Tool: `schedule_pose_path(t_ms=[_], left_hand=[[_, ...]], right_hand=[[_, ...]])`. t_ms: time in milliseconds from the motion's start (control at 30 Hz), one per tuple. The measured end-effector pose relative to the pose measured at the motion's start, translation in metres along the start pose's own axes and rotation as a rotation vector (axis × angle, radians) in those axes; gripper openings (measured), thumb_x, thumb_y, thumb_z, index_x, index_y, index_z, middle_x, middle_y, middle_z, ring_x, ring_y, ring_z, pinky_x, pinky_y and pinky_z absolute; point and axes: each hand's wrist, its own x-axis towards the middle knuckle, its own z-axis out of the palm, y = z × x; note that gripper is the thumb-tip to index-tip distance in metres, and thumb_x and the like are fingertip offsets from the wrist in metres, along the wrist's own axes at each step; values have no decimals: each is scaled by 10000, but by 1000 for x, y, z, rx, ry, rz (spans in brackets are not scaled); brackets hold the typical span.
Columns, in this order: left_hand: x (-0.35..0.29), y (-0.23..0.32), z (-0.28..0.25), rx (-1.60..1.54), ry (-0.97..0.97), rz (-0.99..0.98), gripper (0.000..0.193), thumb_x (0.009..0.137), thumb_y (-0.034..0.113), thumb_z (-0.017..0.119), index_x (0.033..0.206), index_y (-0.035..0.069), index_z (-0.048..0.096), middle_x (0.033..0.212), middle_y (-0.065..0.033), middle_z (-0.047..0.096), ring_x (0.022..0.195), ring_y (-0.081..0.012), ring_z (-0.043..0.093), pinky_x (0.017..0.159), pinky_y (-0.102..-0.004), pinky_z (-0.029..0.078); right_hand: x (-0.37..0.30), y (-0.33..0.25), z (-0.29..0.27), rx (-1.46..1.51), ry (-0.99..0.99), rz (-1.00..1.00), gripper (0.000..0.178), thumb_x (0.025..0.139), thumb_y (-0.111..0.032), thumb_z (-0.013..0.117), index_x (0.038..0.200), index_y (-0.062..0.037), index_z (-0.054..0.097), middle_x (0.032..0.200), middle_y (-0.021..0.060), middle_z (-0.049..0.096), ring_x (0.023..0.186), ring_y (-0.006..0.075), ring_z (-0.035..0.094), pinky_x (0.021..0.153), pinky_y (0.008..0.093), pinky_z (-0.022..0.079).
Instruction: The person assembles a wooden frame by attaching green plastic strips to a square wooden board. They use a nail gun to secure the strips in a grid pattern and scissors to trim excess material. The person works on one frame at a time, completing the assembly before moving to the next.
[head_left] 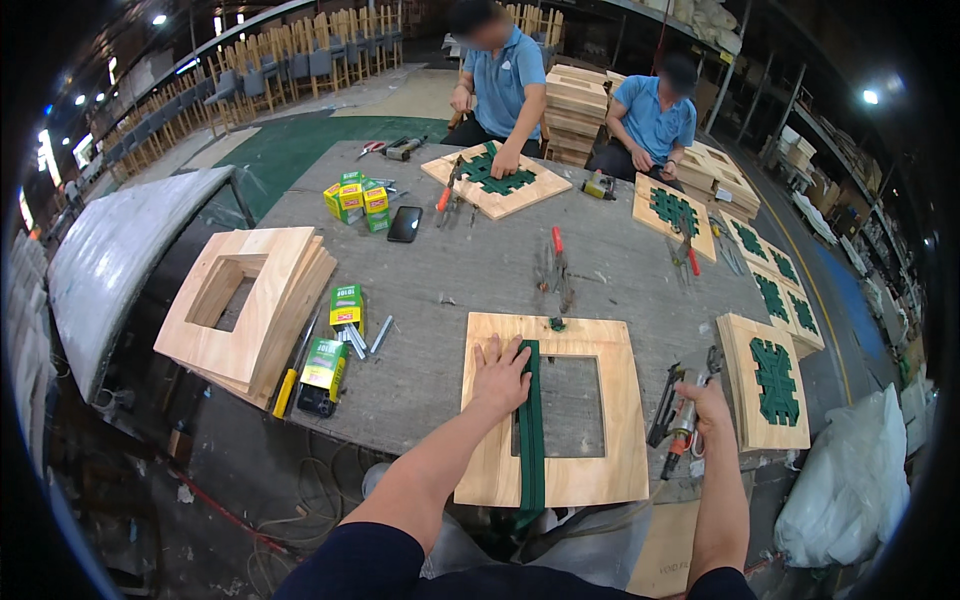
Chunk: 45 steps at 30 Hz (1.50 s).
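Note:
In front of me lies a square wooden frame (622, 430) with a square opening. A green webbing strap (532, 440) runs across the opening near its left side, its loose end hanging over the near edge. My left hand (497, 378) lies with fingers spread on the frame's far left part, fingertips against the strap's top end. At the right, my right hand (708, 402) is wrapped round a staple gun (684, 418), apart from the frame. A small green scrap (557, 324) sits at the frame's far edge. The right fingers are partly hidden.
Frames are stacked at left (240, 300); webbed frames (772, 385) stand at right. Staple boxes (346, 305), a yellow-handled tool (285, 392), a phone (404, 224) and red-handled pliers (557, 262) lie on the grey table (420, 290). Two co-workers (505, 80) work at the far side.

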Motion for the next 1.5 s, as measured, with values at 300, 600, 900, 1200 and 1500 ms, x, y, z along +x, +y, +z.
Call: schedule_pose_path(t_ms=[300,600,900,1200,1500], left_hand=[[1,-1,2,-28,-44,5,595,1002,391,557,1554,187,464,1669,-20,341,1576,-412,157,1251,-670,93],[1,0,2,-61,-7,-3,577,990,399,590,1521,188,512,1630,-12,417,1555,-420,227,1239,-673,127],[2,-5,6,-105,12,-9,580,986,387,596,1516,170,510,1615,-27,435,1547,-425,241,1229,-686,132],[2,-6,6,-124,31,9,572,970,361,635,1494,155,536,1591,-54,449,1533,-439,266,1222,-692,145],[-1,-12,3,-223,75,13,346,889,287,697,1191,134,765,1480,-129,511,1507,-421,316,1226,-678,166]], right_hand=[[-39,-41,132,35,-212,91,429,888,-293,828,1128,-46,572,857,65,628,545,172,607,462,349,516],[-3,-30,248,-75,-366,91,339,945,-222,751,1188,-60,579,935,60,646,574,160,601,468,336,508],[6,-14,267,-153,-374,93,306,964,-218,735,1184,-59,593,926,68,662,544,157,591,442,334,492],[6,-10,273,-158,-366,75,236,972,-178,721,1116,-61,576,824,47,628,502,134,553,413,319,453],[-3,-11,280,-148,-385,10,182,984,-175,703,1070,-58,594,796,37,618,510,135,549,421,316,455]])
